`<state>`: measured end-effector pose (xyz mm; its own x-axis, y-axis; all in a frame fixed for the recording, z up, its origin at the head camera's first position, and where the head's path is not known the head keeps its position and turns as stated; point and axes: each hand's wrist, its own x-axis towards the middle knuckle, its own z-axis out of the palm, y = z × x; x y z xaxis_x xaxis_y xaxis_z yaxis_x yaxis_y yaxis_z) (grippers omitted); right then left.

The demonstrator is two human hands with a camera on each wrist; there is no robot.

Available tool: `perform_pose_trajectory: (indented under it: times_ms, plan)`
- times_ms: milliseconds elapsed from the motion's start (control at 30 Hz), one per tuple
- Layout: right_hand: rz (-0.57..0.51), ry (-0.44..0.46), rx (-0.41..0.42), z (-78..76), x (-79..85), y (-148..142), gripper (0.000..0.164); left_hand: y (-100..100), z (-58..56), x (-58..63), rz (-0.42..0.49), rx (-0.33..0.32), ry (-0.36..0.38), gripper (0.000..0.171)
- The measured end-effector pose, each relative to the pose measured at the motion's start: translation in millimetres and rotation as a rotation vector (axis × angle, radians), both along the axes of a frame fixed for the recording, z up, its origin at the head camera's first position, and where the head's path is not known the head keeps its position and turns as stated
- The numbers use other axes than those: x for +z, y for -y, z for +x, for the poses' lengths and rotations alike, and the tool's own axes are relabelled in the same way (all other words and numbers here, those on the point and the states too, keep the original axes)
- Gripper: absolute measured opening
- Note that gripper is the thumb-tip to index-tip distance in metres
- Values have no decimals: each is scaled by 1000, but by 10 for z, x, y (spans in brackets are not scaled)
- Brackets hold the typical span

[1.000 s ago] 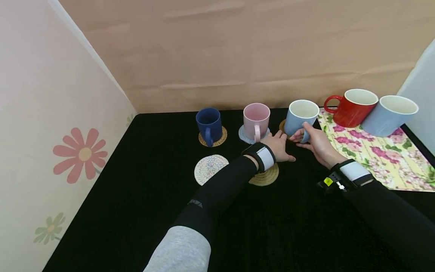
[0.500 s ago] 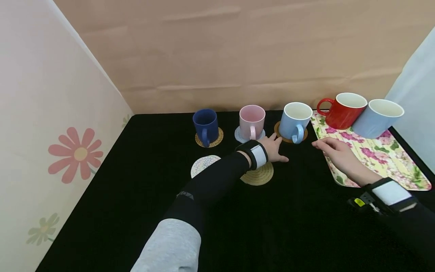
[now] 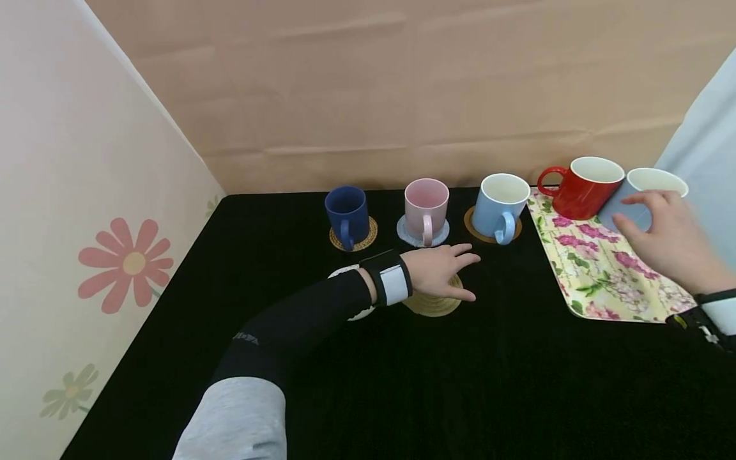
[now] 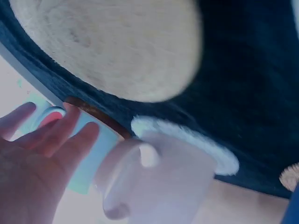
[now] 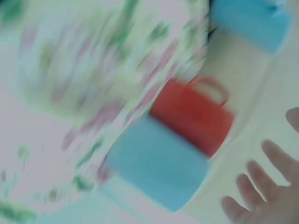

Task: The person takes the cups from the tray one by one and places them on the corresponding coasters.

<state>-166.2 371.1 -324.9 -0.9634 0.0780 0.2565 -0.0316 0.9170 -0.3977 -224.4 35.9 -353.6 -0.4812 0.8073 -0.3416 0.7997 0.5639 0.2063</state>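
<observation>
My right hand (image 3: 669,239) hovers with spread fingers in front of the light blue mug (image 3: 616,207) on the floral tray, and partly hides it. In the right wrist view that mug lies close beside the red mug (image 5: 194,114), apart from the fingers. My left hand (image 3: 434,271) has its fingers extended and holds nothing. Under it, partly covered, is a round straw coaster (image 3: 431,308). Beyond that hand stands the pink mug (image 3: 424,207) on a pale blue coaster (image 4: 224,158). Another light blue mug (image 3: 493,212), its handle towards me, stands on a brown coaster (image 3: 471,223).
A dark blue mug (image 3: 351,214) stands on a woven coaster (image 3: 368,237) at the back left. My left forearm covers most of a white coaster (image 3: 343,271). The floral tray (image 3: 609,291) lies at the right of the black tabletop (image 3: 460,390), beside a pale side wall (image 3: 707,147).
My right hand has let go of the handled light blue mug and moved right to the one on the tray. My left hand has drawn back slightly from the row of mugs.
</observation>
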Motion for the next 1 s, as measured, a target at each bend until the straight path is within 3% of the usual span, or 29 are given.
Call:
perform_pose_trajectory:
  times_ms: [67, 200, 400, 733, 933, 1000]
  plan:
    - [36, -28, -69, -99, 20, -84, 45, 59, 24, 19, 14, -16, -23, 78]
    - [56, 6, -213, -288, 42, -258, 61, 120, 64, 22, 34, -27, -54, 74]
    - [-68, 74, -394, -473, -6, -491, 80, 143, 120, -20, 38, -36, -75, 73]
    - [-191, 164, -444, -561, -131, -566, 85, 275, 135, -92, 101, -14, -55, 72]
    - [-224, 126, -465, -1095, -706, -1255, 101, 368, 118, -110, 129, 20, -47, 72]
    - [-232, 134, -477, -1130, -688, -1218, 98, 405, 110, -123, 137, 31, -38, 72]
